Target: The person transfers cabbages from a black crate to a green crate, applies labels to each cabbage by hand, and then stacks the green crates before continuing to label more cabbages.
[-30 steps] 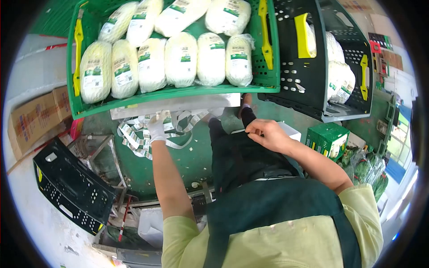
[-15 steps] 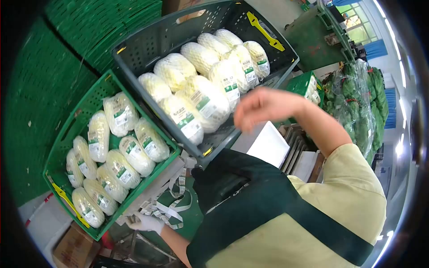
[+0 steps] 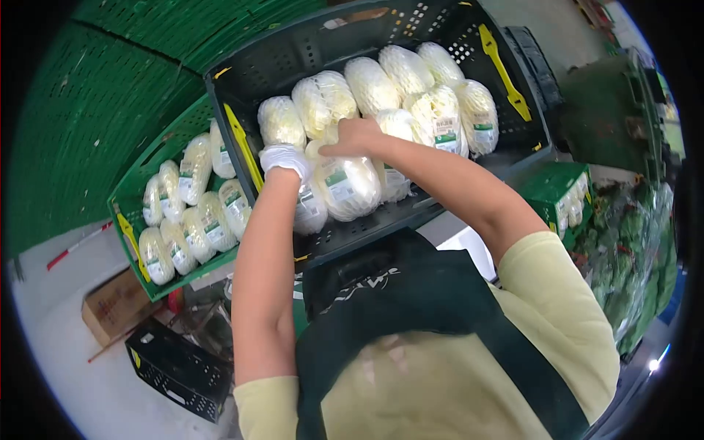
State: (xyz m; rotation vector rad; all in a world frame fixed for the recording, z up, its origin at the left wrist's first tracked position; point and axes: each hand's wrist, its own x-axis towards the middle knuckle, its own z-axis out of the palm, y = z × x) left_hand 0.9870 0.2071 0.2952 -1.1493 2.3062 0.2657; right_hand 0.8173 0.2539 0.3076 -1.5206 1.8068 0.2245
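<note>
A dark grey crate (image 3: pixel 257 70) holds two rows of wrapped napa cabbages in white foam nets, several with green-and-white labels. My left hand (image 3: pixel 286 158), in a white glove, reaches over the crate's left front and rests at the upper end of a front-row cabbage (image 3: pixel 312 209); its fingers are hidden. Bare, my right hand (image 3: pixel 355 137) bends over the top of the neighbouring napa cabbage (image 3: pixel 346 189), thumb pointing left and fingers curled down between the rows. Both hands are close together. Each cabbage still lies in the crate.
To the left, a green crate (image 3: pixel 158 158) holds more labelled cabbages. Below it are a cardboard box (image 3: pixel 121 304) and a black crate (image 3: pixel 180 367). At right stand a small green crate (image 3: pixel 539 189), a green bin (image 3: pixel 605 110) and wrapped green produce (image 3: pixel 631 249).
My left hand has come up from the label strips beside the green crate into the dark crate. My right hand has moved from its near edge onto a cabbage. The view has shifted.
</note>
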